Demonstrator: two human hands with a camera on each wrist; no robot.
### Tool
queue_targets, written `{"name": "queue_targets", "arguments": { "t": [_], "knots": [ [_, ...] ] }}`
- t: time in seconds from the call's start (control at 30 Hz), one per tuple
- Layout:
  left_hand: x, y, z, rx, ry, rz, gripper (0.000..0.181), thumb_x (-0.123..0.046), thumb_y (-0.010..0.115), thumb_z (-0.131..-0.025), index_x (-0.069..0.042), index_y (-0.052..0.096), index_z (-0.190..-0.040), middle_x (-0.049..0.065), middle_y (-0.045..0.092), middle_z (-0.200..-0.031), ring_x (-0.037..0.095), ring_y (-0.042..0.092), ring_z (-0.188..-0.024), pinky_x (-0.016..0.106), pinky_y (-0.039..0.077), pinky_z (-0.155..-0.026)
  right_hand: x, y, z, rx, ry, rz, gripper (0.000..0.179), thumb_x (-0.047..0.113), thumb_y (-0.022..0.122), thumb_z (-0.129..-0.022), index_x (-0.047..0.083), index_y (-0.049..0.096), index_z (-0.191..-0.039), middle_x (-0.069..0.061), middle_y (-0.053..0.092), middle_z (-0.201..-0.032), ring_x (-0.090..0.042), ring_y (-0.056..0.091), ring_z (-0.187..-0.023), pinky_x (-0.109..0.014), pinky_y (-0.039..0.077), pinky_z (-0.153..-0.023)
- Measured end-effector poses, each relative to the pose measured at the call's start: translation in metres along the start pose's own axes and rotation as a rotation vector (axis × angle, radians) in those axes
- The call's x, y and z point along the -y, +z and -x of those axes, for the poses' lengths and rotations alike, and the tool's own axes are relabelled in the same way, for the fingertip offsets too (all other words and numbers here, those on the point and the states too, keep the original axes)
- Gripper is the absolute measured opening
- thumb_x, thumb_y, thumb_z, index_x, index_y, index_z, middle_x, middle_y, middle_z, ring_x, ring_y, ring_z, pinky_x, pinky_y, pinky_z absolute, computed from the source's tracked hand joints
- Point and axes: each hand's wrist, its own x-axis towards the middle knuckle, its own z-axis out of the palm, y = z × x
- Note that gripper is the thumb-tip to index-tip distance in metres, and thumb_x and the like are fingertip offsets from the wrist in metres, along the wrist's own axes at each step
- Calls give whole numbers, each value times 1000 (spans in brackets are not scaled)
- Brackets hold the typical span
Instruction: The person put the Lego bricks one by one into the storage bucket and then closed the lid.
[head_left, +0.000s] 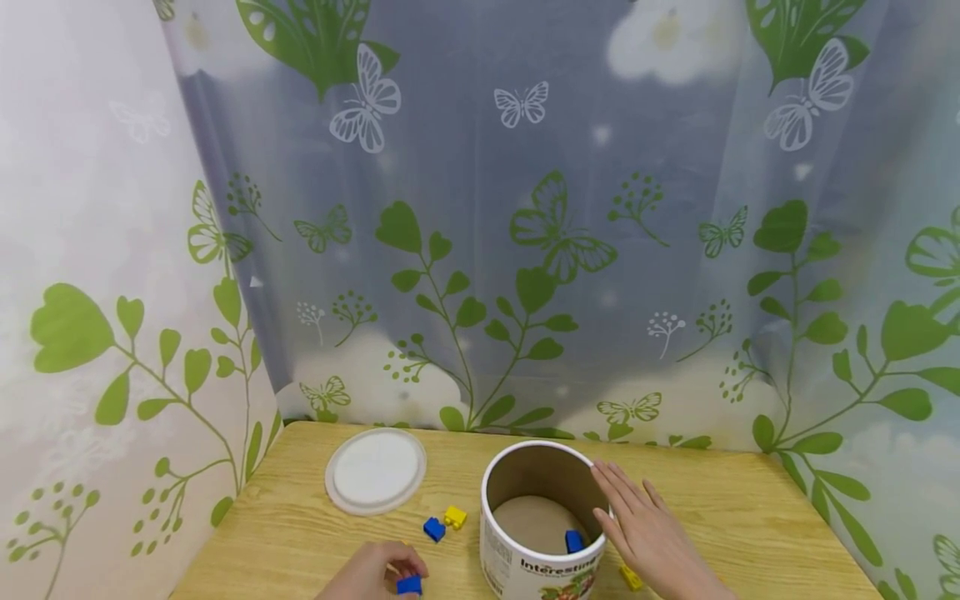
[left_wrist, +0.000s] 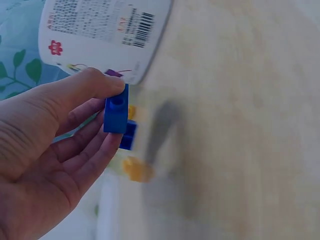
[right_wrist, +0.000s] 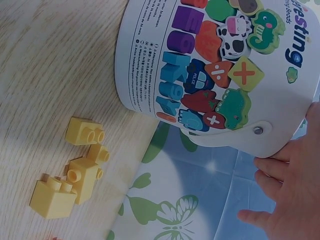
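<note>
My left hand point(head_left: 372, 572) pinches a blue building block point(head_left: 409, 585) between thumb and fingers, just above the table left of the white bucket point(head_left: 501, 546). In the left wrist view one stud shows on this blue block point(left_wrist: 116, 114). Fairly straight fingers of my right hand point(head_left: 647, 527) rest against the bucket's right side at the rim; the right wrist view has this hand point(right_wrist: 292, 182) beside the handle mount. Inside the bucket a blue block point(head_left: 574, 541) lies on the bottom, toward the near right wall.
A blue block point(head_left: 434, 529) and a yellow block point(head_left: 455, 517) lie left of the bucket. Behind them is a round white lid point(head_left: 377, 468). Several yellow blocks point(right_wrist: 82, 177) lie on the table to the bucket's right. Patterned curtains point(head_left: 480, 250) close off the back and sides.
</note>
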Motion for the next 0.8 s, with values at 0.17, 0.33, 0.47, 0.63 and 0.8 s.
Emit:
{"name": "queue_targets", "arguments": {
  "t": [0.17,0.33,0.47,0.63,0.8],
  "knots": [
    [-22,-9,-9,-79,41,-65,19,-14,80,-86,-7,74,-103,2,72,-99,7,65,-87,23,56,-74,0,-1,0,-1,3,0,57,34,53,-106,12,39,-157,-5,42,-159,-26,38,-147,-60,33,-115],
    [-40,-19,-19,-139,115,-156,18,-12,82,-84,-9,74,-100,-1,73,-95,8,66,-85,27,59,-73,0,-1,0,-5,-1,3,57,34,53,-106,12,40,-157,-5,42,-159,-27,39,-146,-60,33,-115],
    [-53,-28,-28,-164,147,-197,19,-11,82,-83,-12,74,-100,-2,73,-94,7,67,-84,31,61,-72,1,-2,0,0,1,-1,56,36,52,-106,12,41,-156,-5,42,-159,-26,39,-147,-60,32,-115],
    [-71,-38,-41,-187,163,-257,21,-13,82,-85,-18,72,-102,-6,72,-95,6,67,-86,26,59,-75,1,-3,0,4,4,-12,56,36,50,-107,11,41,-156,-5,42,-159,-27,38,-147,-61,32,-115],
    [-86,-43,-54,-201,199,-298,19,-15,82,-86,-18,72,-102,-6,72,-95,7,67,-86,22,58,-75,2,-3,0,11,10,-25,56,34,52,-106,11,41,-156,-5,42,-159,-27,38,-147,-61,32,-115]
  ]
}}
